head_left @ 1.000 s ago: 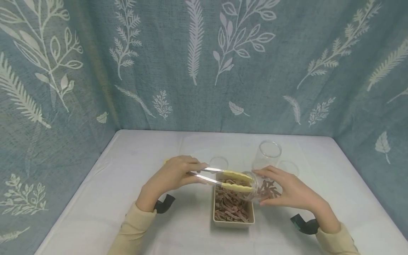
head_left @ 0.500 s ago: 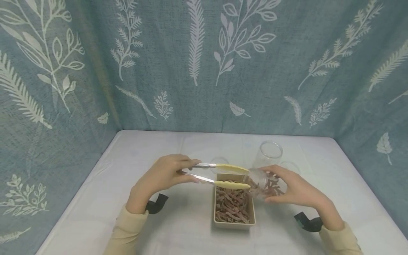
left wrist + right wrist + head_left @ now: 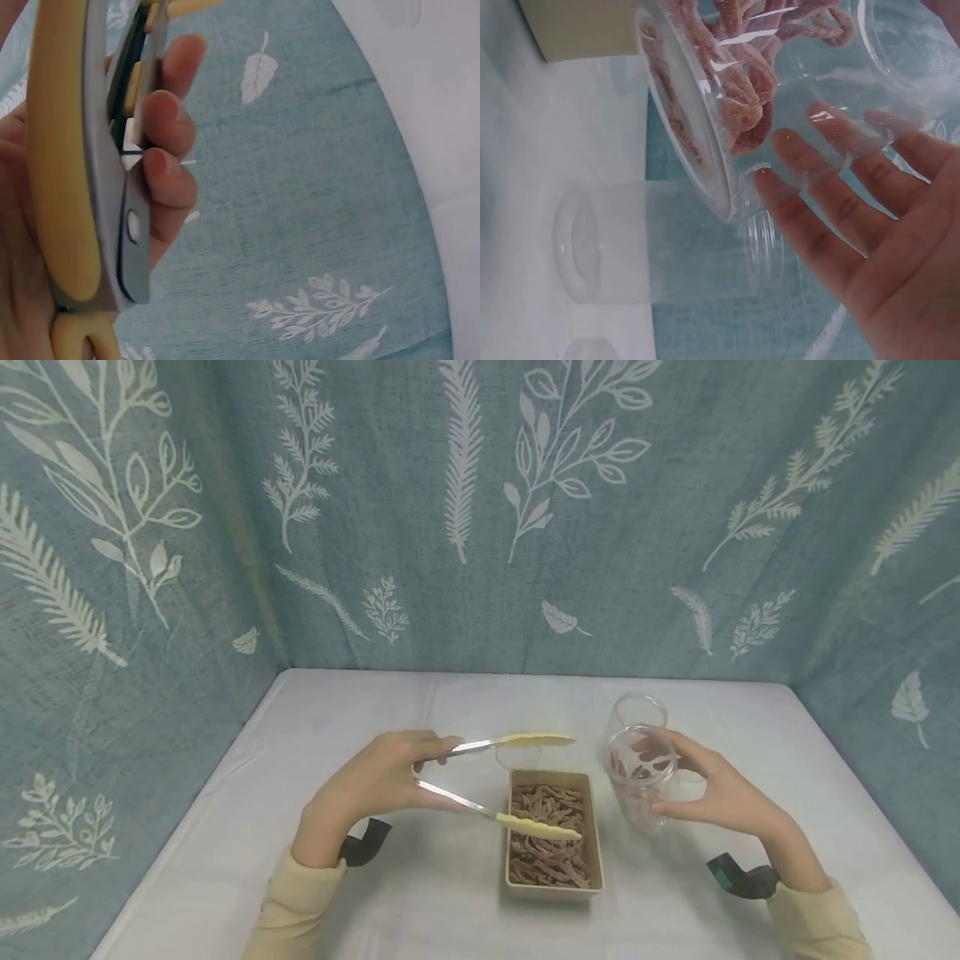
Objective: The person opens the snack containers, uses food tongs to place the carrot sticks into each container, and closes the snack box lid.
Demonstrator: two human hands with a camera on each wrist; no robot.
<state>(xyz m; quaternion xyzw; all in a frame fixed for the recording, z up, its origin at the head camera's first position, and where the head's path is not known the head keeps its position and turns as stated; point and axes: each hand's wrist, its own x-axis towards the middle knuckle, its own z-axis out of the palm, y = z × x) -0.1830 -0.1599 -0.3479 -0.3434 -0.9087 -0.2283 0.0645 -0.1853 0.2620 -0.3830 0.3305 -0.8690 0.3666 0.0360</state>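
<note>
My left hand [image 3: 378,785] holds a pair of tongs with yellow scalloped tips [image 3: 538,827], spread apart with nothing between them. In the left wrist view the fingers curl around the tongs' metal and yellow handle [image 3: 64,150]. Below the tips stands a beige rectangular box [image 3: 553,892] filled with reddish-brown, twisted dried strips [image 3: 551,860]. To the right of the box, my right hand [image 3: 712,793] grips a clear jar [image 3: 637,806] around its side. The jar is nearly upright, slightly tilted, with similar strips [image 3: 746,82] inside.
A second clear jar [image 3: 637,706] stands behind the held one. A clear round lid [image 3: 517,758] lies behind the box, partly under the upper tong tip. White cloth [image 3: 420,893] covers the table, with a blue leaf-patterned curtain [image 3: 465,602] around it.
The jar has gone from lying sideways over the box to nearly upright at its right. The tongs have come out of the jar's mouth, moved left and spread wider.
</note>
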